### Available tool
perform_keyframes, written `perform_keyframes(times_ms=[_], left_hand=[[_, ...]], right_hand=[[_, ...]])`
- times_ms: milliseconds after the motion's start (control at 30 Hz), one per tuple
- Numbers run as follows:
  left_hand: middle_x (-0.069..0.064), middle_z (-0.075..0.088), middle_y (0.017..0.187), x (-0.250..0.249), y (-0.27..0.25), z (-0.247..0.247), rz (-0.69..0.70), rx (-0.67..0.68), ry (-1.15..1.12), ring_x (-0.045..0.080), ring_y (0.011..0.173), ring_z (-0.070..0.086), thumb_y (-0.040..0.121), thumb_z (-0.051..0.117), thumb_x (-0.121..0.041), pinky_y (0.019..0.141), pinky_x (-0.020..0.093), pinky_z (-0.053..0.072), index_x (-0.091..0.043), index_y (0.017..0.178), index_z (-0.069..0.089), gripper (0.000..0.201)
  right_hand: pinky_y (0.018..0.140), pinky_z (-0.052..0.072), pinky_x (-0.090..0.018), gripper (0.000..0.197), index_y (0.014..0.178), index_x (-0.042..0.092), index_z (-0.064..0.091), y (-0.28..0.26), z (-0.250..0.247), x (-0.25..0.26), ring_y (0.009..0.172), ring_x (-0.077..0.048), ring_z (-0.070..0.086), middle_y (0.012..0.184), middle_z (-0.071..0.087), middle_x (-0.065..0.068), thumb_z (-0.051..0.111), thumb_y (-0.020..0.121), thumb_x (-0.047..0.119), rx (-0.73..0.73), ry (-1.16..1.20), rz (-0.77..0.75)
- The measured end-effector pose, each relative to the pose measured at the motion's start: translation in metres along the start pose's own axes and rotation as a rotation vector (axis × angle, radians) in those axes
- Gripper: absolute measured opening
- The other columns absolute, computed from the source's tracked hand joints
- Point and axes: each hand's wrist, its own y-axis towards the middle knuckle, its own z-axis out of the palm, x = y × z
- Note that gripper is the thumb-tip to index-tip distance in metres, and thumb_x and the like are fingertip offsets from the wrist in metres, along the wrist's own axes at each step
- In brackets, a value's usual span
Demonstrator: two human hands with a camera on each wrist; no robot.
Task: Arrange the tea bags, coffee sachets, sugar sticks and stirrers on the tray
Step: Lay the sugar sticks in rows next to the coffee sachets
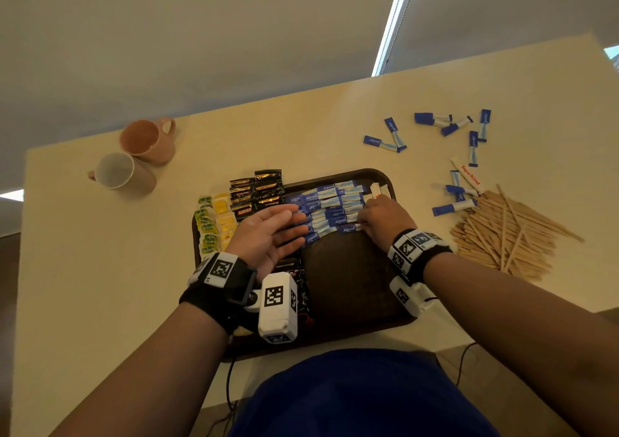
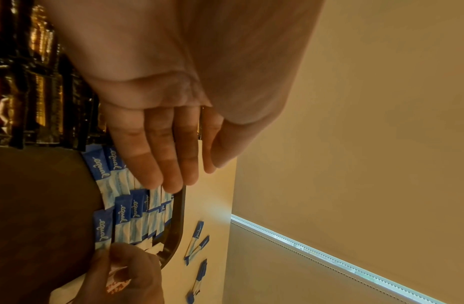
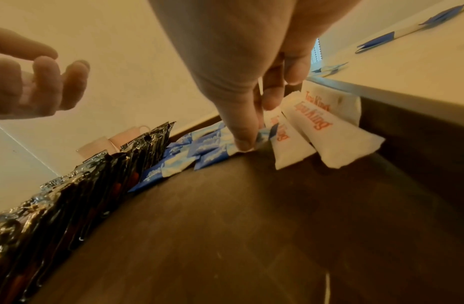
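A dark brown tray (image 1: 348,279) holds yellow and green tea bags (image 1: 214,225) at its left, then black coffee sachets (image 1: 258,192), then rows of blue sugar sticks (image 1: 331,208). White red-lettered sachets (image 3: 316,127) lie at the tray's far right corner. My right hand (image 1: 365,222) curls over the right ends of the blue rows; its thumb (image 3: 245,135) and fingers pinch the end of a blue sugar stick (image 3: 215,158). My left hand (image 1: 294,225) hovers with straight fingers (image 2: 171,164) above the left ends of the rows and holds nothing.
Loose blue sugar sticks (image 1: 435,125) and one white sachet (image 1: 469,175) lie on the table right of the tray. A pile of wooden stirrers (image 1: 509,232) sits at the right. Two mugs (image 1: 147,141) (image 1: 120,172) stand at the far left. The tray's near half is bare.
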Motion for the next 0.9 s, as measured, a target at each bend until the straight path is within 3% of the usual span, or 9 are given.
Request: perform_keyframes(times_ms=[267, 433, 500, 600, 700, 800, 900], left_hand=[[0.009, 0.073, 0.102, 0.002, 0.001, 0.003, -0.005, 0.007, 0.011, 0.019, 0.087, 0.072, 0.101, 0.052, -0.012, 0.069, 0.030, 0.061, -0.010, 0.116, 0.066, 0.021], [0.009, 0.074, 0.103, 0.004, 0.005, 0.013, -0.010, -0.009, 0.030, 0.021, 0.090, 0.072, 0.101, 0.052, -0.012, 0.069, 0.031, 0.060, -0.010, 0.113, 0.068, 0.020], [0.009, 0.073, 0.105, 0.005, 0.007, 0.020, -0.018, -0.008, 0.041, 0.022, 0.093, 0.071, 0.101, 0.052, -0.013, 0.071, 0.032, 0.058, -0.010, 0.115, 0.067, 0.021], [0.008, 0.074, 0.103, 0.007, 0.010, 0.033, -0.020, -0.005, 0.051, 0.021, 0.092, 0.071, 0.101, 0.052, -0.013, 0.072, 0.032, 0.057, -0.011, 0.113, 0.068, 0.020], [0.007, 0.074, 0.102, 0.008, 0.013, 0.047, -0.024, -0.010, 0.053, 0.020, 0.090, 0.071, 0.101, 0.053, -0.014, 0.072, 0.032, 0.057, -0.012, 0.112, 0.068, 0.019], [0.009, 0.073, 0.108, 0.009, 0.016, 0.061, -0.034, -0.006, 0.061, 0.019, 0.090, 0.072, 0.100, 0.054, -0.014, 0.069, 0.031, 0.058, -0.012, 0.115, 0.068, 0.020], [0.010, 0.073, 0.109, 0.011, 0.020, 0.075, -0.039, -0.013, 0.058, 0.020, 0.092, 0.071, 0.100, 0.054, -0.014, 0.067, 0.031, 0.058, -0.012, 0.117, 0.067, 0.022]], right_hand=[[0.093, 0.045, -0.035, 0.019, 0.110, 0.013, 0.069, 0.004, -0.002, 0.003, 0.110, -0.024, 0.051, 0.112, 0.062, -0.007, 0.055, 0.098, 0.019, -0.040, 0.084, -0.015], [0.094, 0.047, -0.036, 0.020, 0.112, 0.018, 0.068, 0.003, -0.018, -0.028, 0.106, -0.022, 0.053, 0.110, 0.063, -0.004, 0.060, 0.096, 0.026, -0.099, 0.097, 0.120], [0.095, 0.046, -0.037, 0.029, 0.121, 0.020, 0.062, 0.000, -0.029, -0.053, 0.111, -0.022, 0.051, 0.116, 0.061, -0.004, 0.062, 0.094, 0.030, -0.065, 0.037, 0.212], [0.099, 0.043, -0.040, 0.059, 0.135, 0.019, 0.051, -0.011, -0.041, -0.094, 0.121, -0.027, 0.045, 0.130, 0.052, -0.005, 0.070, 0.086, 0.044, 0.032, -0.082, 0.318], [0.100, 0.040, -0.044, 0.078, 0.133, 0.016, 0.045, -0.025, -0.040, -0.130, 0.125, -0.032, 0.039, 0.135, 0.043, -0.008, 0.078, 0.074, 0.053, 0.136, -0.148, 0.367], [0.099, 0.042, -0.043, 0.069, 0.130, 0.012, 0.047, -0.030, -0.031, -0.147, 0.125, -0.034, 0.040, 0.137, 0.041, -0.012, 0.078, 0.078, 0.045, 0.204, -0.145, 0.419], [0.091, 0.045, -0.039, 0.035, 0.120, 0.008, 0.054, -0.023, -0.028, -0.154, 0.117, -0.034, 0.047, 0.129, 0.049, -0.015, 0.063, 0.093, 0.027, 0.162, -0.132, 0.424]])
